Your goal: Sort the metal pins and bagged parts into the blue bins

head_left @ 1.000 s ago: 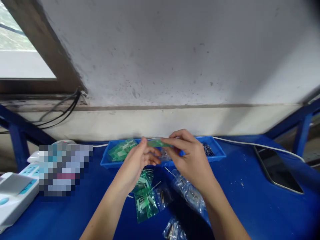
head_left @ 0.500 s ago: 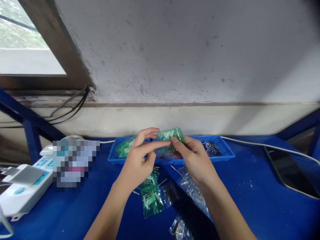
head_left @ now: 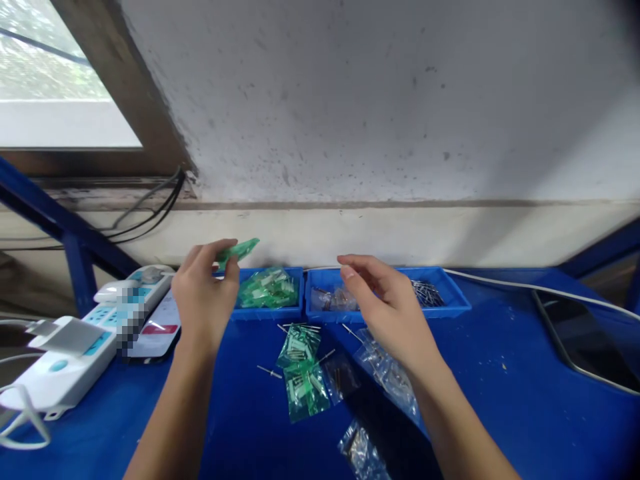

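My left hand [head_left: 206, 287] is raised in front of the left blue tray [head_left: 301, 293], pinching a small green plastic bag [head_left: 242, 250] between thumb and fingers. More green bags [head_left: 270, 288] lie heaped in that tray. My right hand [head_left: 387, 300] hovers before the right blue tray [head_left: 453, 303], its thumb and fingers slightly apart with nothing visible in them. This second tray holds small clear bags [head_left: 333, 300] and a pile of metal pop rivets [head_left: 425, 293]. Below the hands lie two green bags of parts [head_left: 306, 390], a clear bag [head_left: 341, 379] and a few loose rivets [head_left: 270, 371].
On the left are a white power strip [head_left: 75, 370] with plugs and a phone [head_left: 157, 330]. Another phone [head_left: 585, 340] lies at the right under a white cable [head_left: 540, 289]. More clear bags [head_left: 387, 373] rest under my right forearm. A wall [head_left: 350, 120] rises behind the blue table.
The green bag has left my right hand and moved leftward in my left hand, over the left tray's side. My right hand has stayed near the right tray, its fingers now free.
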`<control>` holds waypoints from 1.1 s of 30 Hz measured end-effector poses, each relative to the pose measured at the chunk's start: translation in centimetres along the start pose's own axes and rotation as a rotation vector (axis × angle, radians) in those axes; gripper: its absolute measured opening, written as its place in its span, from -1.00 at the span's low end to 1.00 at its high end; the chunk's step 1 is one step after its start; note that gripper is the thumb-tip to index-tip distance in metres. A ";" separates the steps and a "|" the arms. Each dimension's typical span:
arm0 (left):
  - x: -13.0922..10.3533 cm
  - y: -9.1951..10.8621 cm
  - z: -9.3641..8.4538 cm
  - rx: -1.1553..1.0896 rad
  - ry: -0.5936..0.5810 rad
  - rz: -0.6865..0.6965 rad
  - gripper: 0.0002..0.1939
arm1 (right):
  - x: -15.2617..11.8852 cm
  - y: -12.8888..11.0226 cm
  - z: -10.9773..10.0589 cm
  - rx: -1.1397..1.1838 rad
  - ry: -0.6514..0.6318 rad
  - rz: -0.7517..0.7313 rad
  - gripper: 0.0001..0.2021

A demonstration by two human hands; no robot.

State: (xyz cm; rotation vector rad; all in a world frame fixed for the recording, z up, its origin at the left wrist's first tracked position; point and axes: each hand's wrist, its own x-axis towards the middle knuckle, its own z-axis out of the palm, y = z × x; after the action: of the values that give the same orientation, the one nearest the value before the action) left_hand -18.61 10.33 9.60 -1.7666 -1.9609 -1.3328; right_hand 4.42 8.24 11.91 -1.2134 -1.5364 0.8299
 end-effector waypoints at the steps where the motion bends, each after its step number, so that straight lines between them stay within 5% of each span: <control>1: 0.1 -0.9 0.2 0.049 -0.009 -0.015 -0.77 | 0.1 0.0 -0.1 -0.003 0.005 0.008 -0.74; 5: 0.0 -3.2 1.4 0.179 -0.249 -0.101 -0.85 | 0.1 0.0 -0.1 -0.025 -0.017 -0.015 -0.76; 8: 0.1 -3.0 1.4 0.242 -0.445 -0.152 -0.88 | 0.1 0.0 0.0 -0.058 -0.054 -0.045 -0.78; 17: 0.9 -1.5 -0.6 0.412 -0.398 -0.228 -0.89 | 0.1 -0.1 -0.1 -0.086 -0.076 -0.068 -0.76; 28: -0.1 -2.9 1.2 0.485 -0.601 -0.118 -0.88 | -0.5 -0.8 0.0 -0.139 -0.109 -0.141 -0.76; 33: 0.1 -2.7 1.4 0.471 -0.619 -0.075 -0.72 | -0.7 -0.5 0.6 -0.174 -0.185 -0.184 -0.76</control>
State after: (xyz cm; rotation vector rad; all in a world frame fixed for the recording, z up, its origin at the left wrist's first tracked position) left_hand -20.42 11.68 7.52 -2.0038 -2.3879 -0.2726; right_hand 3.72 7.49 12.02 -1.1210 -1.8725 0.7141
